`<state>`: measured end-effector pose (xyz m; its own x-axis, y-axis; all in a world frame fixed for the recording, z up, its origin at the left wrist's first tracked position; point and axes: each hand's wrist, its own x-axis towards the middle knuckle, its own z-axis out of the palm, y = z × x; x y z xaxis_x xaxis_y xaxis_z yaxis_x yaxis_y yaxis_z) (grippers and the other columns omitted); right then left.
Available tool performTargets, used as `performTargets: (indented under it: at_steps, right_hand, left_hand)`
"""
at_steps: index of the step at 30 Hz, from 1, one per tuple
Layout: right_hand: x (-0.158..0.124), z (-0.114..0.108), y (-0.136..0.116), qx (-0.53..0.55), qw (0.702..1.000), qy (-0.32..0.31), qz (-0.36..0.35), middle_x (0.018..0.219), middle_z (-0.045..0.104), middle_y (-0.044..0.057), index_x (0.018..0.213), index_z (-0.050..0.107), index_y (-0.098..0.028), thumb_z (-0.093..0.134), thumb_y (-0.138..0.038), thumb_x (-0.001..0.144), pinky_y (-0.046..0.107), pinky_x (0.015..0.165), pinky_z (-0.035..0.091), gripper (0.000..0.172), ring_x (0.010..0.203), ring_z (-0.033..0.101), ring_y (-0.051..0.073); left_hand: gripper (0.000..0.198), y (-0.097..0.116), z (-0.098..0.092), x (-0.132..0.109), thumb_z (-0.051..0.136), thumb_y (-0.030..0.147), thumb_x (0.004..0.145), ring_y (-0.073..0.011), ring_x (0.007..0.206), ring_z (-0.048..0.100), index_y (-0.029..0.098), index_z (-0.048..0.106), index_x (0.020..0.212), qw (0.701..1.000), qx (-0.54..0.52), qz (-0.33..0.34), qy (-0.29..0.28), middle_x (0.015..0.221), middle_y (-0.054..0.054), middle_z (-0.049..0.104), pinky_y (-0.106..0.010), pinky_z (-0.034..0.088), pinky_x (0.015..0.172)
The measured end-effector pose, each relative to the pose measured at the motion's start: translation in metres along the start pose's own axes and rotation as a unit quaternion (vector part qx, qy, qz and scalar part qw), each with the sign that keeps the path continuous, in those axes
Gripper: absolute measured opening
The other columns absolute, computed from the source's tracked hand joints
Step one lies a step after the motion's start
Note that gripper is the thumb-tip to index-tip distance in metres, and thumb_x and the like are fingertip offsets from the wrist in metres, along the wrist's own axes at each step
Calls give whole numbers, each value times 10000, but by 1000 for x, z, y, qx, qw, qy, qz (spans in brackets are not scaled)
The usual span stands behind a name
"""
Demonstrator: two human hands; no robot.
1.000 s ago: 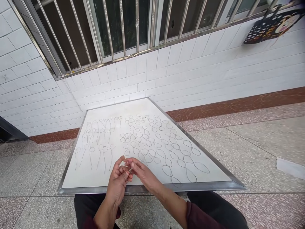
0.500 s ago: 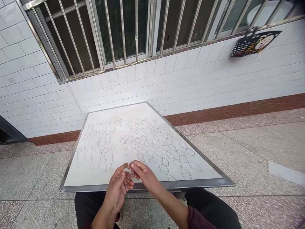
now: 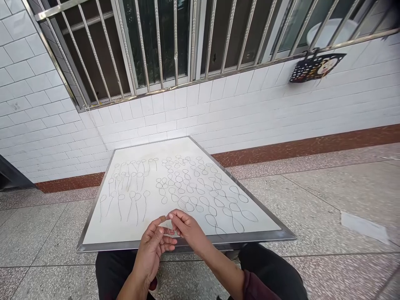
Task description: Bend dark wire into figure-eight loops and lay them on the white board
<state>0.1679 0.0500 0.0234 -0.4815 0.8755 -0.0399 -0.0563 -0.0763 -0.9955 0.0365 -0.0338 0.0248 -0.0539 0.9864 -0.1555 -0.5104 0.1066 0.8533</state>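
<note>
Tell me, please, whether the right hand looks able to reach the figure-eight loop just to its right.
Probably yes: the right hand is close to the figure-eight loop, with nothing visible between them, though it seems to pinch a thin strand that may need releasing first.

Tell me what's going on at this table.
Above the near edge of a white table, a person's right hand pinches what looks like a thin strand. The left hand, fingers spread, is close beside it; whether it grips the strand is unclear. On the table, single loops with tails lie toward the left and figure-eight loops toward the right.
</note>
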Motion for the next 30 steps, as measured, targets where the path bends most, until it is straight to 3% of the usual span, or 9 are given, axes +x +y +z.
performTargets:
  at_steps: [7, 13, 25, 30]
  right_hand:
    - [-3, 2, 2, -7, 1000, -9, 11, 587, 479, -53, 769, 576, -219, 578, -579, 816, 236, 463, 282, 363, 479, 400, 98]
    - [-13, 6, -12, 18, 999, -3, 30, 590, 460, -59, 803, 591, -208, 597, -572, 810, 232, 475, 278, 364, 484, 384, 89]
    - [-23, 3, -7, 42, 999, 21, 0, 582, 471, -71, 856, 595, -207, 595, -528, 836, 219, 449, 283, 322, 461, 380, 70]
    - [-23, 2, -7, 52, 998, 28, -8, 584, 502, -67, 872, 610, -203, 607, -522, 831, 219, 446, 343, 321, 457, 411, 70]
  left_hand:
    - [470, -8, -8, 1, 769, 390, 767, -147, 764, 649, 192, 676, 1184, 998, 13, 13, 55, 895, -76, 675, -246, 498, 660]
    - [480, -2, -6, -9, 742, 399, 791, -174, 821, 669, 180, 657, 1210, 999, -7, 16, 51, 963, -105, 707, -289, 528, 730]
    - [446, 2, -3, -16, 705, 376, 822, -176, 825, 688, 173, 640, 1214, 999, -17, 11, 35, 994, -108, 727, -275, 520, 726]
    - [439, 2, -8, -18, 694, 370, 827, -173, 859, 670, 188, 635, 1223, 999, -15, 28, 28, 1016, -94, 717, -284, 519, 752]
